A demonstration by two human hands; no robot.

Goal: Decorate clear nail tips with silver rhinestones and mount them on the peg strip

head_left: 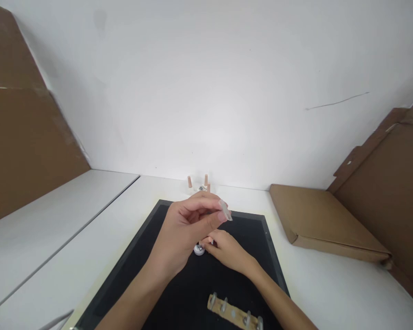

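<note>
My left hand (179, 233) is raised over the black mat, with thumb and fingers pinched on a clear, whitish false nail (226, 210). Lower and behind it, my right hand (229, 251) is closed beside a small white round pot (199, 250) on the mat. A small peach-coloured bit shows at the right fingertips, but what they hold is too small to make out. Nearer to me lies a tan strip (234, 313) with several clear false nails standing on it. My left hand partly hides the right fingers.
The black mat (179, 302) lies on a white table (99, 247). Several small bottles with peach caps (189, 182) stand by the white wall. A flat cardboard box (325, 220) lies at the right, and cardboard panels (24, 137) rise at both sides.
</note>
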